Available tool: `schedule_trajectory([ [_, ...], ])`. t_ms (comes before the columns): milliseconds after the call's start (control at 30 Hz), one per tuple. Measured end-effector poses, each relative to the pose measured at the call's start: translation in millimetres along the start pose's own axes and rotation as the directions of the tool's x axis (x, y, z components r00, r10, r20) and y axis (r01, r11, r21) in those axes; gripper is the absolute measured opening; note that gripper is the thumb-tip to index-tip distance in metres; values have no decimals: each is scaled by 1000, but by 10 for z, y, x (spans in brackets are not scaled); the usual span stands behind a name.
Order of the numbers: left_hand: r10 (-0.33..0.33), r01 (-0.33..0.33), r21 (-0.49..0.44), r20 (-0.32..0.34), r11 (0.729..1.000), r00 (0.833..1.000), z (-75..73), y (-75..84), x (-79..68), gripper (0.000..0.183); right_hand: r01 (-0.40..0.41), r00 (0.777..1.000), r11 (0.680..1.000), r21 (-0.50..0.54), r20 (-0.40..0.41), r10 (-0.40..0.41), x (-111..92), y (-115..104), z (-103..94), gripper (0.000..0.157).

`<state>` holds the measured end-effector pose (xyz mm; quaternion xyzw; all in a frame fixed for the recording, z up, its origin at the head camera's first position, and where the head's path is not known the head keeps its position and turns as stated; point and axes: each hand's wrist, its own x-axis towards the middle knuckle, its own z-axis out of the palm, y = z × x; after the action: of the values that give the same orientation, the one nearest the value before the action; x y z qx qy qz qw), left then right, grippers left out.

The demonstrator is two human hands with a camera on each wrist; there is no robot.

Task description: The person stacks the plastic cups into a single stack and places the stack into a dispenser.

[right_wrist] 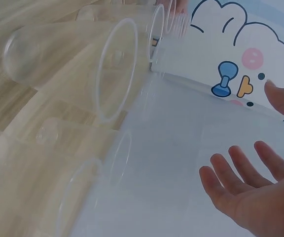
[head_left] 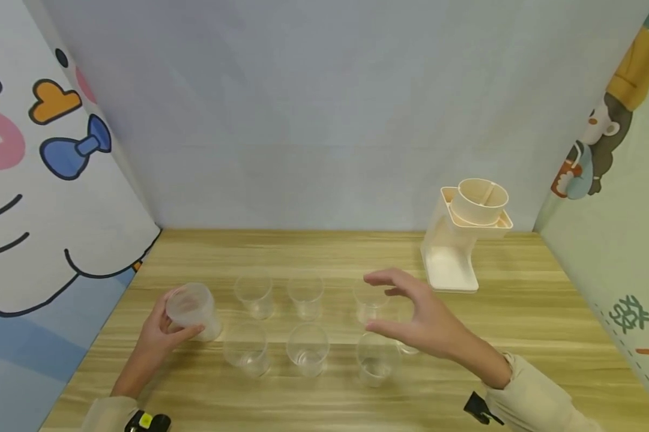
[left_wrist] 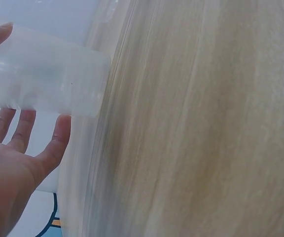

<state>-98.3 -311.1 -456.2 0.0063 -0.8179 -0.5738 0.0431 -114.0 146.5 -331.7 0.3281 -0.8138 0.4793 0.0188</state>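
At the left of the head view my left hand grips a stack of clear plastic cups, thumb on the near side. In the left wrist view the stack looks cloudy, with fingers under it and the thumb above. My right hand is held over the cups at the right, fingers apart and nothing between them. Clear plastic cups stand mouth up in two rows, among them a back cup, a front cup and a right front cup. One cup is partly hidden behind the right hand.
A cream plastic stand with a round container on top is at the back right of the wooden table. A pale curtain hangs behind, and printed cloths with cartoon figures hang at both sides.
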Motion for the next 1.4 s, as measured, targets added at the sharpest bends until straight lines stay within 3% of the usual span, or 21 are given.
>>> schedule_trajectory([
  [233, 5, -5, -1, -2, 1000, 1000, -10, -23, -17, 82, -5, 998, 1000, -22, -62, 4, -223, 100, -74, 60],
  [567, -35, 35, -5, 4, 999, 999, -16, -55, -56, 81, -88, 989, 995, -40, -126, 82, -465, 219, -136, 63],
  [1033, -41, 41, 1, 7, 999, 999, -18, -40, -52, 80, -182, 959, 980, -81, -235, 159, -666, 465, -167, 73],
  [1400, -12, 13, -19, 6, 1000, 1000, -11, -14, -23, 81, -283, 947, 959, -26, -167, 275, -778, 760, -141, 78],
])
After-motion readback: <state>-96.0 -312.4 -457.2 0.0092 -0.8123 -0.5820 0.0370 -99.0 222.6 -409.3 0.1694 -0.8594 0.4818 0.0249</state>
